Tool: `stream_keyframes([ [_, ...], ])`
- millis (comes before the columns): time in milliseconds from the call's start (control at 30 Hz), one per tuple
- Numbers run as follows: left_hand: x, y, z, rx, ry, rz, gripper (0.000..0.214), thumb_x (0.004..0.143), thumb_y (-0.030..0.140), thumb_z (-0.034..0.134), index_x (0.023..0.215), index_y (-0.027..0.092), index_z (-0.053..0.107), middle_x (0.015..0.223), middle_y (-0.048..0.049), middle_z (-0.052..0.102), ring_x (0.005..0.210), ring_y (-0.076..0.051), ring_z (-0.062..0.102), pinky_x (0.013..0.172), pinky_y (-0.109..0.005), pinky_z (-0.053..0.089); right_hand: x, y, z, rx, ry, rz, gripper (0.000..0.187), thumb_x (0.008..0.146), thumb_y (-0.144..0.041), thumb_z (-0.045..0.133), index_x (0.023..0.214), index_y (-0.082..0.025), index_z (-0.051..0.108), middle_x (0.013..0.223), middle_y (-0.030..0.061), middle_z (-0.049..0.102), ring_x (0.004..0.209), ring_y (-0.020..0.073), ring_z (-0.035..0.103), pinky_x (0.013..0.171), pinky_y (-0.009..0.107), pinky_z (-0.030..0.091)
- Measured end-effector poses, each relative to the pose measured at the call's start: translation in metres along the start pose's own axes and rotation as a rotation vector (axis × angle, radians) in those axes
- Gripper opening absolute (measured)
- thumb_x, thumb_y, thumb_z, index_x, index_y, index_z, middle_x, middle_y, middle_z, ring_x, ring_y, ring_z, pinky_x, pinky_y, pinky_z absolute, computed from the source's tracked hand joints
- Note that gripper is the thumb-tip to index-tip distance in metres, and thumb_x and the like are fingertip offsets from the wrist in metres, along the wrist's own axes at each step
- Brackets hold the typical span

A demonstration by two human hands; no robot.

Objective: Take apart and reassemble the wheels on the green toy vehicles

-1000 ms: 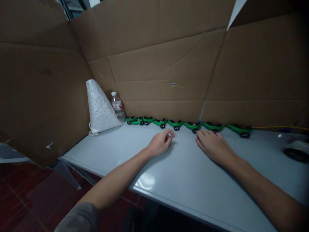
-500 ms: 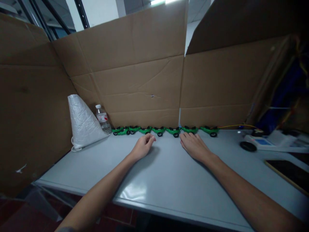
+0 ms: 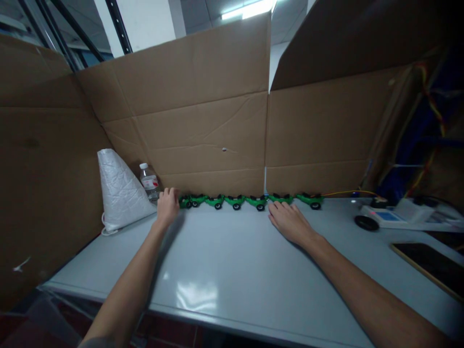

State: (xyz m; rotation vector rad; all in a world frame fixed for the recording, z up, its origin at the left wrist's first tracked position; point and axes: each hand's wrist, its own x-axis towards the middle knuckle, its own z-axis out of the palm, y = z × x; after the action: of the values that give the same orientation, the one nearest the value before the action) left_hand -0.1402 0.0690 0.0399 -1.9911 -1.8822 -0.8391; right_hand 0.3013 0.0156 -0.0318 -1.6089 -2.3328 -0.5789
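Small green toy cars with black wheels line a brown cardboard wall. At their left end, a person's left hand bends its fingers, any grip hidden; the right hand curls loosely beside the row, contact unclear. A careless sideways brush could knock cars askew or topple the white-capped clear plastic bottle, whose red-and-white label is illegible.
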Motion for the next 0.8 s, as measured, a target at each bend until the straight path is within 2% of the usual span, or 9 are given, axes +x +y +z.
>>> stream_keyframes([
  [133,-0.005,-0.040,0.015,0.148,-0.056,-0.050,0.045,0.097,0.015,0.044,0.139,0.019,0.061,0.143,-0.0165,0.055,0.126,-0.035,0.054,0.105,-0.049,0.047,0.001,0.005,0.003,-0.002,0.004,-0.018,0.017,0.106,-0.025,0.047,0.111,-0.017,0.061,0.112,0.0138,0.067,0.105,0.0302,0.058,0.085,0.039,0.037],
  [267,-0.006,-0.060,0.027,0.151,-0.121,-0.044,0.057,0.092,0.009,0.044,0.147,0.021,0.056,0.154,-0.0138,0.051,0.133,-0.034,0.052,0.111,-0.048,0.045,0.002,0.012,0.007,0.034,0.007,-0.049,0.017,0.107,-0.027,0.047,0.110,-0.018,0.061,0.112,0.0130,0.067,0.105,0.0295,0.058,0.085,0.039,0.036],
  [500,-0.007,-0.068,0.028,0.134,-0.194,-0.054,0.070,0.084,0.004,0.048,0.152,0.024,0.052,0.157,-0.0109,0.052,0.132,-0.034,0.055,0.111,-0.049,0.046,0.002,0.011,-0.001,0.091,0.025,-0.054,0.019,0.107,-0.032,0.048,0.107,-0.018,0.061,0.110,0.0122,0.067,0.104,0.0295,0.057,0.085,0.039,0.037],
  [600,-0.006,-0.068,0.028,0.129,-0.201,-0.063,0.069,0.086,0.006,0.048,0.152,0.023,0.050,0.156,-0.0128,0.052,0.126,-0.035,0.059,0.107,-0.050,0.048,0.003,0.004,-0.009,0.145,0.047,-0.096,0.018,0.107,-0.032,0.048,0.106,-0.020,0.060,0.112,0.0117,0.066,0.104,0.0284,0.056,0.086,0.038,0.037],
  [800,-0.002,-0.066,0.031,0.118,-0.204,-0.037,0.064,0.087,0.007,0.048,0.149,0.020,0.051,0.149,-0.0137,0.057,0.129,-0.031,0.060,0.112,-0.044,0.047,0.004,-0.010,-0.018,0.226,0.058,-0.131,0.018,0.108,-0.033,0.048,0.109,-0.021,0.061,0.111,0.0101,0.065,0.105,0.0273,0.056,0.087,0.037,0.038],
])
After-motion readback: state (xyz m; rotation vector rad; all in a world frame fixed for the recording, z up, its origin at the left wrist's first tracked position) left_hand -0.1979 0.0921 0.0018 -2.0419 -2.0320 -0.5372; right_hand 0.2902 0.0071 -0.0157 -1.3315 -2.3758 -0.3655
